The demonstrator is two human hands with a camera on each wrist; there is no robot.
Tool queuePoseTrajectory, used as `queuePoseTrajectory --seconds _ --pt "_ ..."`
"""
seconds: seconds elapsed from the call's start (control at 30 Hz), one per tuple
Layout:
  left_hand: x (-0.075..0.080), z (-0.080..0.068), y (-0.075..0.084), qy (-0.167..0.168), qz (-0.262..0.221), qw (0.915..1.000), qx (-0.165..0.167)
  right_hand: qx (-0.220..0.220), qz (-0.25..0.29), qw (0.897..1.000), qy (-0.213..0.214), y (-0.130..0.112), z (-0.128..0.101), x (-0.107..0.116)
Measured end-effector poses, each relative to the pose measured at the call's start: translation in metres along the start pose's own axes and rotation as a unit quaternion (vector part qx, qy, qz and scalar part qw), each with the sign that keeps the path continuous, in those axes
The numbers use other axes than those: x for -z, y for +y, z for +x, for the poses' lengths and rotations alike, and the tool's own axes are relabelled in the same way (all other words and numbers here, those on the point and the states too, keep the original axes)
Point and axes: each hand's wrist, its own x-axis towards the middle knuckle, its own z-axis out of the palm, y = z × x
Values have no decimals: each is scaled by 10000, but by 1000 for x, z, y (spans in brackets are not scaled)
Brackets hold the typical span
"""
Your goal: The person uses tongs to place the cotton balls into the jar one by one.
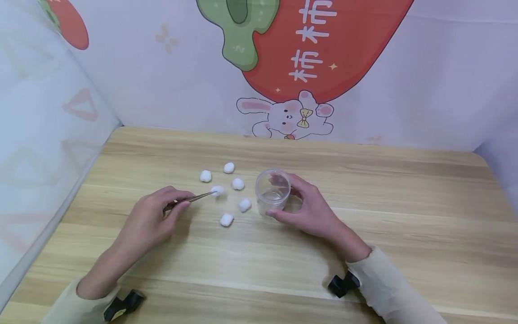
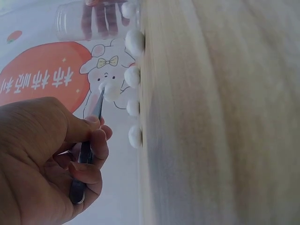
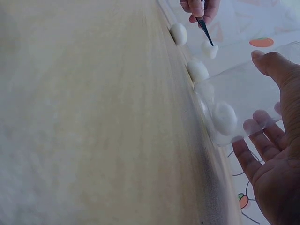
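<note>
Between thumb and fingers, my left hand [image 1: 151,220] holds metal tweezers [image 2: 86,154]. Their tips pinch a white cotton ball [image 1: 217,191], which the left wrist view shows raised off the tabletop. My right hand [image 1: 313,209] grips a clear plastic cup [image 1: 273,191] from its right side, thumb at the near side and fingers round the far side. The cup stands upright on the table. Several more cotton balls [image 1: 238,184] lie loose between the two hands, the nearest one [image 1: 244,205] just left of the cup. Through the cup's wall, a cotton ball [image 3: 225,118] shows in the right wrist view.
The wooden table [image 1: 404,216] reaches back to a printed cloth [image 1: 170,81] with a rabbit and a large red fruit. Another cloth [image 1: 36,135] hangs along the left edge. A black wrist camera [image 1: 343,284] sits at the right sleeve, another [image 1: 124,305] at the left.
</note>
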Motion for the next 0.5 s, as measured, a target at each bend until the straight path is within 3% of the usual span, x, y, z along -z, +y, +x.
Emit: queuePoseTrajectory --seconds 0.5 --pt "0 -1 2 -21 -95 9998 -157 26 -79 10000 5 -2 1 -2"
